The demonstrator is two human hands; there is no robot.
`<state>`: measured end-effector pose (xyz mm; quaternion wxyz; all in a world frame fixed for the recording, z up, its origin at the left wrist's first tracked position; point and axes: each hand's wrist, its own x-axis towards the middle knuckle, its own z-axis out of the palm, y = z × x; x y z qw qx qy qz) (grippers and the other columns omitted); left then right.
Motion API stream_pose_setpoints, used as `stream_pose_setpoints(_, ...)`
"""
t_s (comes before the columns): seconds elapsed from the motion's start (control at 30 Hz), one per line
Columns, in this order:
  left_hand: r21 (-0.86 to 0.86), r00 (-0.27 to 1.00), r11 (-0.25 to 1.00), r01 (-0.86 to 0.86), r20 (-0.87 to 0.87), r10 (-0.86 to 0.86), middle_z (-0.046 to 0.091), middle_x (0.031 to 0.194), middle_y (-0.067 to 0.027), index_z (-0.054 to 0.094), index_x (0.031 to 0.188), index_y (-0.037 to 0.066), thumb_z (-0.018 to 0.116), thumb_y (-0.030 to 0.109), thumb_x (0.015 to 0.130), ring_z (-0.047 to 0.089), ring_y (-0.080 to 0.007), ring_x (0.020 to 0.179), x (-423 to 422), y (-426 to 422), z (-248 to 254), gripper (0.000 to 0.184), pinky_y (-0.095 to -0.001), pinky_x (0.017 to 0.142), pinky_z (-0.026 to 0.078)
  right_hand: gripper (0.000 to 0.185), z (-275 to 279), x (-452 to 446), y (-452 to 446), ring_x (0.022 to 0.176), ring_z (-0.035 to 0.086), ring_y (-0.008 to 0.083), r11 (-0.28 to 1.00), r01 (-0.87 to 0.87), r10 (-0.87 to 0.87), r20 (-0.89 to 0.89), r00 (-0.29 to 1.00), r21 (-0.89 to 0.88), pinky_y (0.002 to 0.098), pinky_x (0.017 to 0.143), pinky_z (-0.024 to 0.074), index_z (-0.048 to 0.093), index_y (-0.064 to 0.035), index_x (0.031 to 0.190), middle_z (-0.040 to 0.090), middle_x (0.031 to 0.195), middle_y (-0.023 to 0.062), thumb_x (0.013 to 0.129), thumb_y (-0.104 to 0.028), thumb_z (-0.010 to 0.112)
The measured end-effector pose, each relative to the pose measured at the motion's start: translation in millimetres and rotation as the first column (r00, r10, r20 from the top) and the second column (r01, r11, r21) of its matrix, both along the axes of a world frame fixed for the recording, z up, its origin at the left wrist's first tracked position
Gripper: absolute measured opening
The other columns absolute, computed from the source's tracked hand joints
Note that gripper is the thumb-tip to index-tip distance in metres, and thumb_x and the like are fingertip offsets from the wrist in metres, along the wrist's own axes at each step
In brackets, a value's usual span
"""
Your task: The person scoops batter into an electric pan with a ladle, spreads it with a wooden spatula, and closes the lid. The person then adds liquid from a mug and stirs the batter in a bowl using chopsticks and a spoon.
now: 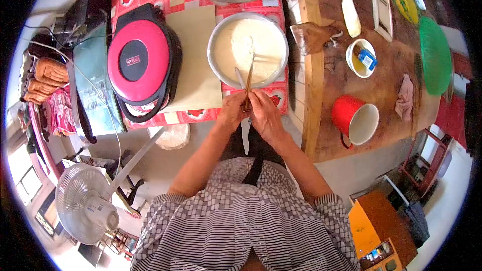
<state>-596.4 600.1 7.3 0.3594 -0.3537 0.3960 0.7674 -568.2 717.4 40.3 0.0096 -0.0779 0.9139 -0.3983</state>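
A round metal bowl (213, 60) of pale, creamy batter (233, 45) stands before me. At its near rim my left hand (232, 112) and my right hand (266, 118) meet, both closed around slender brown chopsticks (249, 81). One stick reaches over the batter, its tip near the middle. Left of it, a paler, batter-coated length slants across the rim; whether it is the second stick I cannot tell. Below my hands shows a narrow whitish strip (245, 138). Left of the bowl sits a closed pink electric griddle (143, 65).
A beige board (193, 60) lies between griddle and bowl on a red patterned cloth (201, 115). The wooden table (321, 120) at right holds a red mug (346, 113), a small cup (357, 72) with a blue packet, and a pink rag (404, 98). A fan (83, 203) stands lower left.
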Motion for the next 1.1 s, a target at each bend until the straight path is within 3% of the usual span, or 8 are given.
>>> stream_pose_setpoints(0.23,-0.155,0.981,0.969,0.194,0.01,-0.195,0.048,0.061,0.0016,0.054,0.084,0.006,0.051,0.013,0.082,0.041,-0.007,0.042,1,-4,-23,0.008,-0.0194,0.034,0.031,0.026,74,59,69,0.096,0.054,0.0316,0.912,0.41,-0.404,-0.18,0.897,-0.007,0.0367,0.084,0.0421,0.054,-0.0005,0.099,0.054,0.101,0.0166,0.073,0.006,0.053)
stream_pose_setpoints(0.33,-0.188,0.986,0.968,0.166,0.022,-0.165,0.045,0.058,0.0016,0.053,0.083,0.007,0.05,0.011,0.082,0.038,-0.0051,0.041,0,-2,-21,0.006,-0.0183,0.033,0.028,0.026,72,107,144,0.093,0.054,0.0271,0.674,0.718,-0.609,-0.419,0.673,0.174,0.0352,0.083,0.0422,0.054,0.0004,0.095,0.056,0.097,0.0138,0.071,0.008,0.053)
stream_pose_setpoints(0.4,-0.262,0.986,0.951,0.164,0.024,-0.164,0.044,0.057,0.0014,0.051,0.081,0.007,0.05,0.011,0.082,0.036,-0.0051,0.04,-2,-12,-20,0.005,-0.0189,0.032,0.027,0.025,86,129,168,0.093,0.054,0.0228,0.435,0.9,-0.857,-0.325,0.401,-0.038,0.0323,0.081,0.0422,0.054,0.0008,0.098,0.056,0.096,0.0108,0.074,0.004,0.052)
stream_pose_setpoints(0.47,-0.251,0.985,0.954,0.164,-0.004,-0.17,0.045,0.058,0.0012,0.053,0.085,0.004,0.049,0.012,0.082,0.033,-0.0048,0.039,5,-20,-21,0.01,-0.0187,0.031,0.024,0.023,61,163,207,0.091,0.053,0.0196,0.414,0.891,-0.829,-0.326,0.454,0.188,0.0278,0.079,0.0421,0.053,0.001,0.102,0.056,0.096,0.008,0.081,-0.005,0.052)
stream_pose_setpoints(0.57,-0.287,0.977,0.939,0.191,-0.035,-0.21,0.044,0.058,0.0005,0.052,0.088,0.002,0.048,0.013,0.083,0.03,-0.0042,0.038,14,-25,-4,0.013,-0.0188,0.031,0.022,0.024,36,175,220,0.088,0.054,0.0169,0.559,0.826,-0.808,0.173,0.563,-0.078,0.0264,0.075,0.0442,0.052,-0.0005,0.105,0.056,0.098,0.0058,0.086,-0.015,0.049)
stream_pose_setpoints(0.7,-0.295,0.973,0.943,0.152,-0.123,-0.195,0.046,0.059,-0.0003,0.051,0.088,0.002,0.049,0.016,0.084,0.032,-0.0042,0.038,29,-37,10,0.015,-0.0187,0.031,0.022,0.031,43,163,192,0.085,0.055,0.0152,0.156,0.914,-0.721,0.589,0.365,-0.375,0.0275,0.074,0.0472,0.055,0.0001,0.106,0.057,0.092,0.0057,0.086,-0.024,0.054)
stream_pose_setpoints(0.93,-0.256,0.963,0.962,0.099,-0.219,-0.157,0.047,0.061,-0.0029,0.049,0.081,0.002,0.047,0.014,0.086,0.031,-0.0045,0.036,39,-44,18,0.012,-0.0188,0.031,0.025,0.019,-15,164,186,0.079,0.053,0.0122,0.146,0.681,-0.632,0.462,0.622,-0.717,0.0309,0.066,0.0515,0.052,-0.0027,0.099,0.054,0.089,0.0038,0.089,-0.019,0.049)
stream_pose_setpoints(1.1,-0.238,0.964,0.967,0.087,-0.227,-0.142,0.047,0.06,-0.0013,0.051,0.083,0.002,0.046,0.012,0.085,0.032,-0.0042,0.038,38,-45,35,0.011,-0.0177,0.032,0.025,0.024,25,138,167,0.065,0.056,0.013,0.257,0.793,-0.711,0.448,0.543,-0.553,0.0293,0.069,0.0496,0.052,0.0022,0.096,0.055,0.075,0.0049,0.088,-0.02,0.05)
